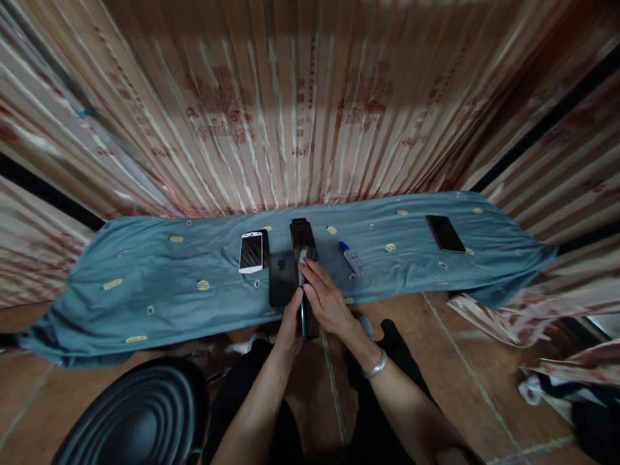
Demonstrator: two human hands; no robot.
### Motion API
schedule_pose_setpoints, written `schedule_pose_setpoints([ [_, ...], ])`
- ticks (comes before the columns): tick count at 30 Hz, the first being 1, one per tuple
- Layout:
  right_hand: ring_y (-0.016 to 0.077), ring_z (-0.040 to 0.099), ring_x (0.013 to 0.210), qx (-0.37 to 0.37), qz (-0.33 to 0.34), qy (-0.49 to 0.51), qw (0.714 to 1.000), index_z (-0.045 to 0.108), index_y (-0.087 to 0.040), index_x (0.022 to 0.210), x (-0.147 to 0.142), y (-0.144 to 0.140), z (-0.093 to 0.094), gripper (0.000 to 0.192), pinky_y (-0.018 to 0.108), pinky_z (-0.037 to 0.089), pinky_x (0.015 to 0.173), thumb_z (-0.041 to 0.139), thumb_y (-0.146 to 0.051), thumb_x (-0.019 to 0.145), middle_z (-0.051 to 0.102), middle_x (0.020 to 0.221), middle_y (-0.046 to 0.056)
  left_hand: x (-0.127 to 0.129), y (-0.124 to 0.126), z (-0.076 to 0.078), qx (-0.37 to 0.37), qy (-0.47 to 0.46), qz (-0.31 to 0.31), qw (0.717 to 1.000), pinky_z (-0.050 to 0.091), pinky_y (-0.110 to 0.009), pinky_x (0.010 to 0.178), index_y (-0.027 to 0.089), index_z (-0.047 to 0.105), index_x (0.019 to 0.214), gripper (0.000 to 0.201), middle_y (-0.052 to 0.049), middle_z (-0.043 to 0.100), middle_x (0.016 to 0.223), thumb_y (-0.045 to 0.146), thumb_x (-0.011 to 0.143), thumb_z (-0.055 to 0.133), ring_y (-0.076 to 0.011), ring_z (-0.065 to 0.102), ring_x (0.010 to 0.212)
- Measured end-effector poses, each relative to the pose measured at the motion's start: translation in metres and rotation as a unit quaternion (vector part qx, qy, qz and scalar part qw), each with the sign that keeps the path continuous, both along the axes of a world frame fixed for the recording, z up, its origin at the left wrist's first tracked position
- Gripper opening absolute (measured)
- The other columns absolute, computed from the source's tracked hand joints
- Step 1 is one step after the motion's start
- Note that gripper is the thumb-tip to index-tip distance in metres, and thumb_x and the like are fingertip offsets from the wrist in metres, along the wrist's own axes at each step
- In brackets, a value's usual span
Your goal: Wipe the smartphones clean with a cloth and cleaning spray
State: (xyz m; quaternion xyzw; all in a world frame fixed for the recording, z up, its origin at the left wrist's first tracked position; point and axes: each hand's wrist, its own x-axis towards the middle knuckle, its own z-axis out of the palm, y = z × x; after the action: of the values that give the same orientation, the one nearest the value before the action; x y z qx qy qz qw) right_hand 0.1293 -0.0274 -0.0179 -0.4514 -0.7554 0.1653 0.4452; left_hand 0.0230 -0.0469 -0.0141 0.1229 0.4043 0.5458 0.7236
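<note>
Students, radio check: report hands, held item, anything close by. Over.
Left hand holds blue-edged phone. Right hand against it, fingers extended. Close by: black phone left, blue-capped bottle right.

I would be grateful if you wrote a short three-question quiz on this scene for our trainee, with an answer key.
1. Multiple choice: which of the person's wrists wears the silver bracelet?
A) the left
B) the right
C) both
2. True or false: on the blue-green cloth, the white phone lies to the left of the blue-capped bottle.
3. Short answer: what does the left hand hold?

Key:
1. B, the right.
2. True.
3. A dark phone-like object with a blue sheen along its edge.
</note>
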Motion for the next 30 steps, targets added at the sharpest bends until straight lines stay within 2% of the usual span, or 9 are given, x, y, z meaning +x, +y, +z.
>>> schedule_pose_setpoints([
  [6, 0.0208, 0.044, 0.141, 0.003, 0.018, -0.002, 1.0, 0.047, -0.022, 0.145, -0.001, -0.007, 0.003, 0.044, 0.045, 0.039, 0.118, 0.036, -0.03, 0.103, 0.05, 0.149, 0.012, -0.004, 0.001, 0.001, -0.012, -0.009, 0.031, 0.999, 0.041, -0.033, 0.113, 0.016, 0.074, 0.104, 0.034, -0.008, 0.074, 0.117, 0.035, 0.076, 0.076, -0.0238, 0.056, 0.13],
  [12, 0.0227, 0.038, 0.145, -0.031, -0.01, -0.003, 0.999, 0.042, -0.021, 0.149, 0.003, -0.004, 0.003, 0.049, 0.048, 0.033, 0.12, 0.036, -0.035, 0.103, 0.043, 0.154, 0.012, 0.001, -0.002, 0.0, -0.018, -0.005, 0.008, 1.0, 0.045, -0.036, 0.109, 0.015, 0.076, 0.093, 0.023, -0.008, 0.077, 0.104, 0.029, 0.074, 0.078, -0.0259, 0.06, 0.125],
  [17, 0.0216, 0.037, 0.145, -0.063, -0.006, 0.007, 0.998, 0.042, -0.026, 0.149, 0.002, -0.005, 0.005, 0.048, 0.047, 0.032, 0.121, 0.035, -0.037, 0.103, 0.041, 0.156, 0.008, 0.002, -0.001, 0.0, -0.007, -0.01, -0.006, 1.0, 0.046, -0.037, 0.108, 0.014, 0.077, 0.094, 0.026, -0.008, 0.078, 0.1, 0.034, 0.076, 0.076, -0.0265, 0.064, 0.12],
  [20, 0.0211, 0.036, 0.146, -0.068, 0.018, 0.01, 0.997, 0.044, -0.025, 0.148, -0.001, -0.01, 0.005, 0.048, 0.046, 0.032, 0.121, 0.034, -0.037, 0.103, 0.041, 0.156, 0.008, 0.0, 0.001, 0.003, -0.011, -0.007, 0.027, 1.0, 0.044, -0.034, 0.11, 0.016, 0.077, 0.095, 0.023, -0.006, 0.077, 0.105, 0.031, 0.078, 0.074, -0.0239, 0.062, 0.122],
  [23, 0.0204, 0.035, 0.146, -0.073, 0.041, 0.01, 0.996, 0.045, -0.024, 0.147, -0.006, -0.016, 0.005, 0.048, 0.044, 0.032, 0.122, 0.033, -0.038, 0.103, 0.041, 0.156, 0.008, -0.002, 0.003, 0.005, -0.004, -0.016, 0.052, 0.998, 0.04, -0.032, 0.113, 0.017, 0.075, 0.103, 0.025, -0.005, 0.073, 0.119, 0.029, 0.082, 0.07, -0.0216, 0.057, 0.129],
  [26, 0.0201, 0.035, 0.146, -0.078, 0.05, 0.013, 0.996, 0.045, -0.023, 0.147, -0.008, -0.019, 0.005, 0.048, 0.044, 0.031, 0.121, 0.032, -0.038, 0.103, 0.041, 0.155, 0.009, -0.004, 0.004, 0.004, 0.007, -0.03, 0.053, 0.998, 0.036, -0.031, 0.115, 0.016, 0.074, 0.107, 0.029, -0.006, 0.07, 0.126, 0.029, 0.082, 0.07, -0.0213, 0.052, 0.134],
  [30, 0.0201, 0.036, 0.146, -0.079, 0.054, 0.016, 0.995, 0.046, -0.022, 0.146, -0.007, -0.02, 0.006, 0.048, 0.044, 0.032, 0.121, 0.032, -0.038, 0.103, 0.042, 0.155, 0.009, -0.005, 0.004, 0.001, 0.024, -0.022, 0.044, 0.999, 0.034, -0.033, 0.116, 0.016, 0.074, 0.105, 0.029, -0.007, 0.072, 0.122, 0.031, 0.08, 0.071, -0.022, 0.049, 0.136],
])
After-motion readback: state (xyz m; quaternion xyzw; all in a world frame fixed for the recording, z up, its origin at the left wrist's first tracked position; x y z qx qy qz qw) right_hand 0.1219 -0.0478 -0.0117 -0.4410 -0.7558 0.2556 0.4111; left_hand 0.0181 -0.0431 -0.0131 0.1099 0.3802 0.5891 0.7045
